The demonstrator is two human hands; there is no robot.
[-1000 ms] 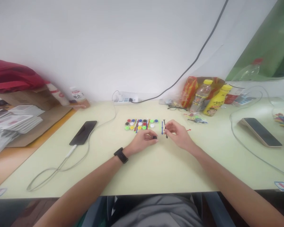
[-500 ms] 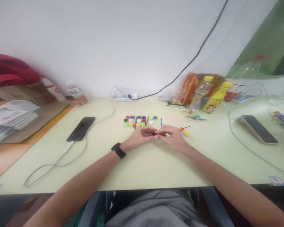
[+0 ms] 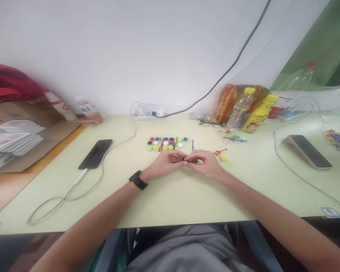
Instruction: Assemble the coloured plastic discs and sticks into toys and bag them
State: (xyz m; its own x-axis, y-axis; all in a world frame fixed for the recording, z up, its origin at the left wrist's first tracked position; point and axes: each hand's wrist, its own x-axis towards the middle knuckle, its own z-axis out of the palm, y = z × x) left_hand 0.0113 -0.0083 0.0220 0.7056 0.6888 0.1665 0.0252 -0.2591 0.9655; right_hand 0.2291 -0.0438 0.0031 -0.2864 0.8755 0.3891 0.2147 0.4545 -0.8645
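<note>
1. Small black piece sat pinched between the fingertips of both hands, low over the middle of the tabletop; it was too small to make out further
2. Left hand, with a black watch on its wrist, had its fingers closed on the piece's left end
3. Right hand met it fingertip to fingertip, fingers closed on the right end
4. Rows of coloured round caps lay just beyond the hands, with a blue stick at their right edge
5. Red and yellow bits lay just right of the right hand
6. A black phone on a white cable lay well to the left, another phone well to the right
</note>
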